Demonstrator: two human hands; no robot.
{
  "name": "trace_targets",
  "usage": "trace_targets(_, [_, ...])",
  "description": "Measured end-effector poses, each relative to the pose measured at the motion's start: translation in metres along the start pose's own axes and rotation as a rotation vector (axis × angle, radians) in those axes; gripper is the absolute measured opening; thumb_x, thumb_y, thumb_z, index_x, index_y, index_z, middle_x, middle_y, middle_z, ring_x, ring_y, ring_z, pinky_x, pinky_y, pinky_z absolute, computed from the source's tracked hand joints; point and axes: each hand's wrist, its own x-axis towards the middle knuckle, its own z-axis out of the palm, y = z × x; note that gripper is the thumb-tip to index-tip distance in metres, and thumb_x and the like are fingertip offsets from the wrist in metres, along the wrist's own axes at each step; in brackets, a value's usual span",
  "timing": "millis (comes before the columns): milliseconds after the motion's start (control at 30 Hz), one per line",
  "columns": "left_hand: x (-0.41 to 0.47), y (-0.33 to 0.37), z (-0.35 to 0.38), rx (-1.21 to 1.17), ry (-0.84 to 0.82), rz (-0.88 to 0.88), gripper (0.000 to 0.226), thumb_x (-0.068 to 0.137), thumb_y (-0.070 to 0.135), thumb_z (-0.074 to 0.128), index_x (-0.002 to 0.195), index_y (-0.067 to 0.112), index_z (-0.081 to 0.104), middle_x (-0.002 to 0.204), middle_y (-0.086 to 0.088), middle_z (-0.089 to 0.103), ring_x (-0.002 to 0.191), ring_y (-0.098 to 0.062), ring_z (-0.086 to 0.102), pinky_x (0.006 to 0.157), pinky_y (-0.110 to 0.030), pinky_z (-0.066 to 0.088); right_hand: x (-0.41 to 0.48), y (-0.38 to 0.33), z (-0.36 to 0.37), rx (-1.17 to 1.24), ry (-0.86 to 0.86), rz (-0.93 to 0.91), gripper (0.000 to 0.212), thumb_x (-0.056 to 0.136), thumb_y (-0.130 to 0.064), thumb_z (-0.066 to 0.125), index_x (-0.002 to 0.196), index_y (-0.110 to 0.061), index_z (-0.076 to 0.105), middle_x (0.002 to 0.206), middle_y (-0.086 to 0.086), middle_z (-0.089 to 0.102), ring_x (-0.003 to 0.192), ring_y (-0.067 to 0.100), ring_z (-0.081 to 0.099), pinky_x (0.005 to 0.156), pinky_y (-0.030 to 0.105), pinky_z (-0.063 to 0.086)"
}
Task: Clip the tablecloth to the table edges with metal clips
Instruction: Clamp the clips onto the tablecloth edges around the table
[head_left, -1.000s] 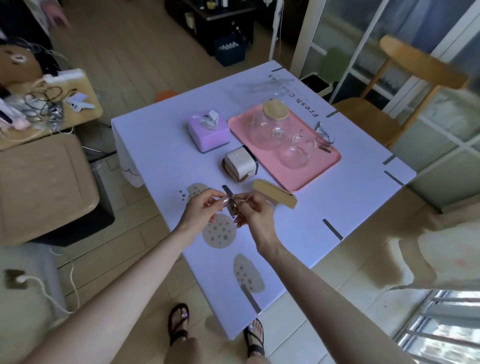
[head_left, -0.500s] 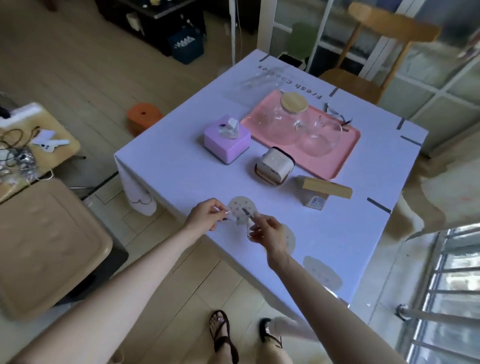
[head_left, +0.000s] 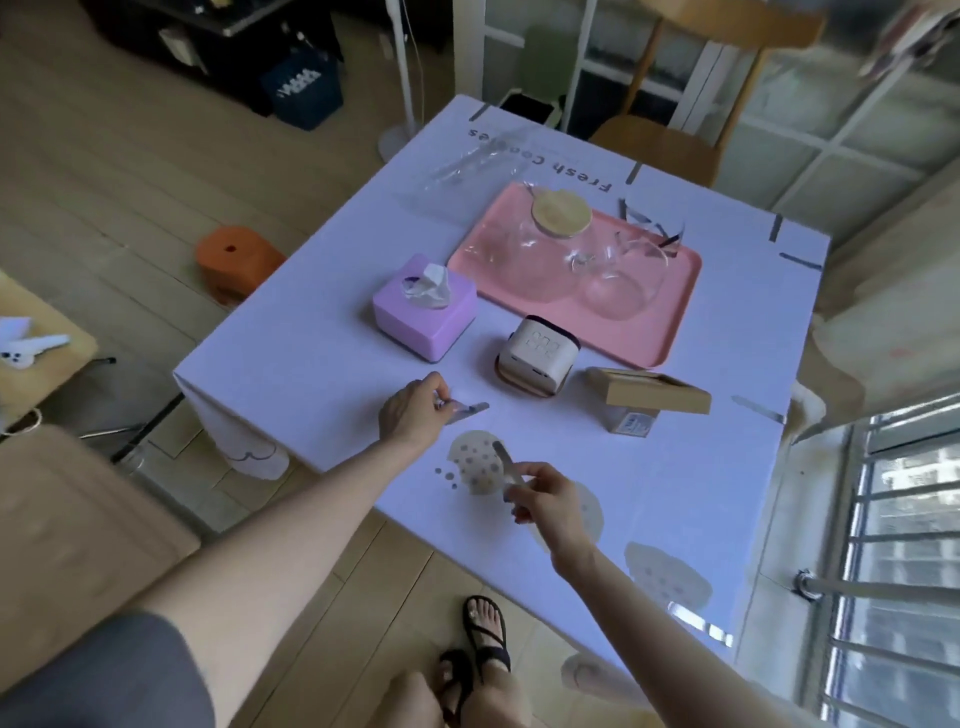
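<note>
So, I was partway through the clipping job. Nearest me, my right hand (head_left: 545, 501) pinched a metal clip (head_left: 504, 461) between thumb and fingers, raised over the cookie print on the tablecloth (head_left: 311, 364). A bit further out, my left hand (head_left: 413, 415) had its fingertips closed on a second clip (head_left: 467, 410), low over the cloth; I couldn't tell if it touched.

The fitted clips (head_left: 758, 408) sat along the right and far sides, and the edge on my left showed none, so I reckon that one was up next. That'd mean carrying a clip there, spreading its jaws and pushing it over cloth and tabletop together without bunching the fabric.

Containers: the cardboard box (head_left: 649, 392) was closed, contents hidden. The tissue box (head_left: 426, 332) had one tissue poking out. Furthest, the pink tray (head_left: 657, 340) held a glass jar (head_left: 519, 265) with a wooden lid and a glass cup (head_left: 618, 288), both seemingly empty.
</note>
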Motion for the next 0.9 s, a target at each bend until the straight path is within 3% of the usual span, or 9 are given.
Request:
trace_targets(100, [0.012,0.000,0.006,-0.051,0.012,0.054,0.016,0.089,0.029,0.056,0.098,0.015,0.056,0.106,-0.004,0.061,0.096,-0.027,0.058,0.069,-0.029,0.039,0.002,0.000,0.013,0.065,0.011,-0.006,0.005,0.083,0.000,0.060,0.084,-0.004,0.062,0.067,0.005,0.062,0.057,0.015,0.053,0.054,0.021,0.047])
trace_targets(200, [0.025,-0.010,0.014,-0.108,-0.035,0.100,0.015,0.092,0.025,0.054,0.102,0.014,0.057,0.109,-0.007,0.059,0.099,-0.027,0.058,0.076,-0.032,0.044,0.003,-0.001,0.026,0.126,0.088,-0.030,0.009,0.085,0.001,0.057,0.076,-0.002,0.060,0.057,-0.004,0.061,0.055,0.013,0.053,0.053,0.020,0.047])
trace_targets(433, [0.036,-0.057,0.012,-0.012,-0.199,0.286,0.033,0.090,0.014,0.054,0.122,0.010,0.053,0.131,-0.006,0.042,0.106,-0.027,0.056,0.091,-0.040,0.045,0.004,0.003,0.072,0.265,0.304,-0.043,0.008,0.083,0.005,0.059,0.079,0.000,0.064,0.064,0.001,0.063,0.057,0.013,0.058,0.054,0.018,0.049])
trace_targets(567, [0.027,-0.099,0.003,0.046,-0.190,0.544,0.028,0.086,0.008,0.055,0.114,0.006,0.056,0.127,-0.005,0.045,0.110,-0.024,0.052,0.088,-0.040,0.045,-0.006,0.019,0.103,0.313,0.447,-0.018,0.009,0.079,0.001,0.066,0.084,0.009,0.063,0.073,0.012,0.061,0.064,0.018,0.057,0.056,0.018,0.051])
trace_targets(733, [0.007,-0.127,0.008,0.006,-0.221,0.846,0.027,0.075,0.007,0.044,0.091,0.006,0.065,0.108,0.007,0.051,0.096,-0.014,0.048,0.078,-0.035,0.042,-0.027,0.037,0.137,0.352,0.568,0.029,0.004,0.084,-0.005,0.064,0.080,-0.006,0.064,0.068,0.006,0.063,0.058,0.016,0.057,0.053,0.021,0.050])
trace_targets(800, [0.001,-0.130,0.017,0.034,-0.252,0.973,0.033,0.073,0.009,0.047,0.098,0.006,0.067,0.116,-0.002,0.062,0.107,-0.019,0.053,0.085,-0.035,0.049,-0.036,0.044,0.146,0.378,0.567,0.042,0.003,0.084,-0.007,0.064,0.082,-0.006,0.063,0.069,0.008,0.063,0.057,0.014,0.055,0.053,0.022,0.049])
trace_targets(833, [-0.002,-0.129,0.021,0.084,-0.308,1.003,0.037,0.075,0.009,0.052,0.109,0.006,0.065,0.127,-0.006,0.059,0.118,-0.021,0.053,0.096,-0.038,0.044,-0.039,0.047,0.150,0.389,0.572,0.049,0.003,0.083,-0.006,0.064,0.082,-0.005,0.062,0.069,0.008,0.062,0.057,0.015,0.055,0.053,0.022,0.049])
trace_targets(900, [-0.008,-0.126,0.025,0.214,-0.405,0.990,0.053,0.087,0.016,0.055,0.138,0.010,0.044,0.151,-0.002,0.030,0.141,-0.021,0.026,0.116,-0.033,0.010,-0.044,0.054,0.153,0.409,0.590,0.055,0.005,0.082,-0.002,0.064,0.083,-0.002,0.059,0.069,0.009,0.058,0.058,0.016,0.056,0.054,0.022,0.051])
